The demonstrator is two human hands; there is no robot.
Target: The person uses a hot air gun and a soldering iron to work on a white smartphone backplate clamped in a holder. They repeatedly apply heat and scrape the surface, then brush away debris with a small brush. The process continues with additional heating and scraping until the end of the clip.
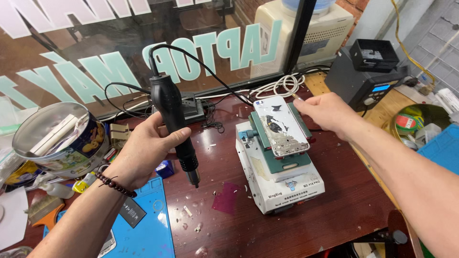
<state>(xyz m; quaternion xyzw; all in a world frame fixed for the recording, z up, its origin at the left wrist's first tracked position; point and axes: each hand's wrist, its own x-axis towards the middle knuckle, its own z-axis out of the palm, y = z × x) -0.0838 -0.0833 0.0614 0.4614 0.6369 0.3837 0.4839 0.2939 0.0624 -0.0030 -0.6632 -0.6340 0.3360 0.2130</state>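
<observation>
My left hand (pixel 143 150) grips a black hot-air gun (pixel 174 124) by its handle, nozzle pointing down over the dark wooden table (pixel 334 200); its black cord loops up and away. A phone (pixel 281 125) with a cracked, peeling back lies on the green plate of a white heating machine (pixel 279 181) in the middle. My right hand (pixel 325 112) reaches to the phone's far right edge, fingertips touching or pinching it there; the exact grip is hidden.
A round tin (pixel 60 138) with tools stands at left. A blue mat (pixel 153 220) lies at the front left, a black station (pixel 366 79) at the back right, and a bowl of tape rolls (pixel 413 122) at right. A glass pane runs behind.
</observation>
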